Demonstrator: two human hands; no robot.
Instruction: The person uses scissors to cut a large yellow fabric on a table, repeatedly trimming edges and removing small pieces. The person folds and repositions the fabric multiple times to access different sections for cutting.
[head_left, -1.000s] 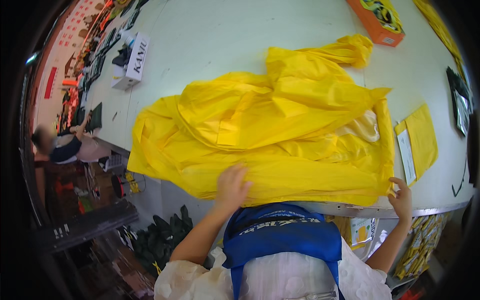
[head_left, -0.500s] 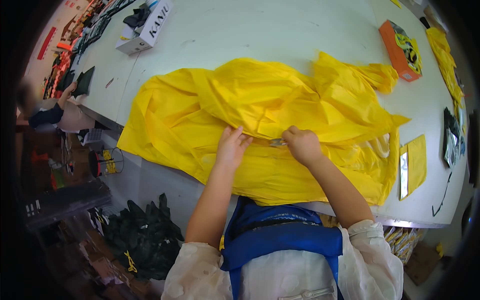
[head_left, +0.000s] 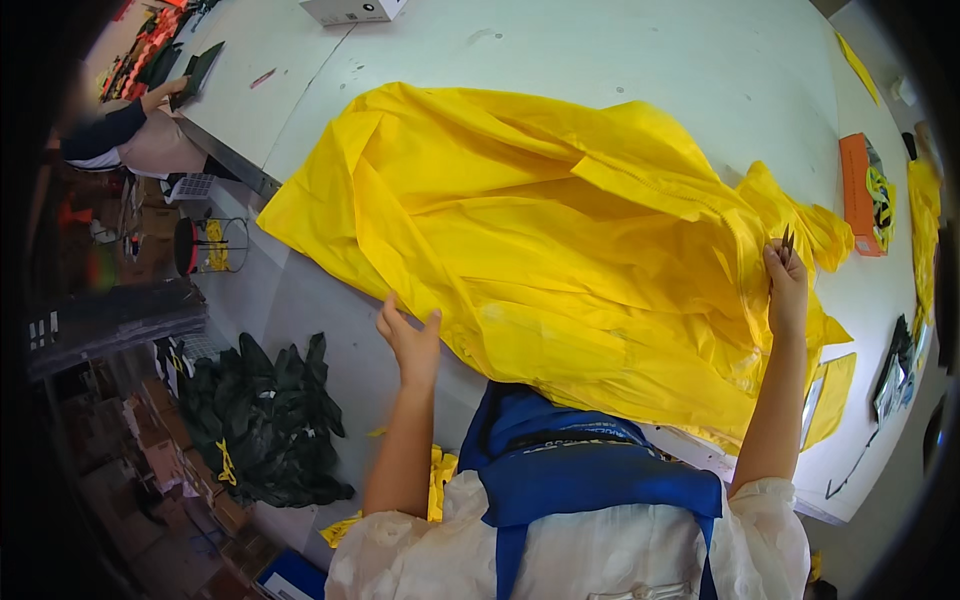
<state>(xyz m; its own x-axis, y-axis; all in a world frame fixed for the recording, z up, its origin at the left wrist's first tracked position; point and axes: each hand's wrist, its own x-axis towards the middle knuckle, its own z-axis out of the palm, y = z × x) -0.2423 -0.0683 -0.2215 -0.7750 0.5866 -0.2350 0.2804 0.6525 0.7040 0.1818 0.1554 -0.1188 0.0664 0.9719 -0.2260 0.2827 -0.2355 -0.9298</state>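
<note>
White table (head_left: 620,60) | yellow raincoat (head_left: 560,250) spread | left hand (head_left: 410,340) open at hem | right hand (head_left: 787,290) grip closed on snips (head_left: 787,240) | orange box (head_left: 860,195) nearby

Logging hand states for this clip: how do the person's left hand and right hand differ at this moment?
The left hand is open with fingers spread, at the near edge of the yellow garment; the right hand is closed, pinching the fabric's far right side. The left hand holds nothing, while a small dark tool, seemingly snips, sticks up from the right hand. The right hand reaches farther across the table. Both are bare.
</note>
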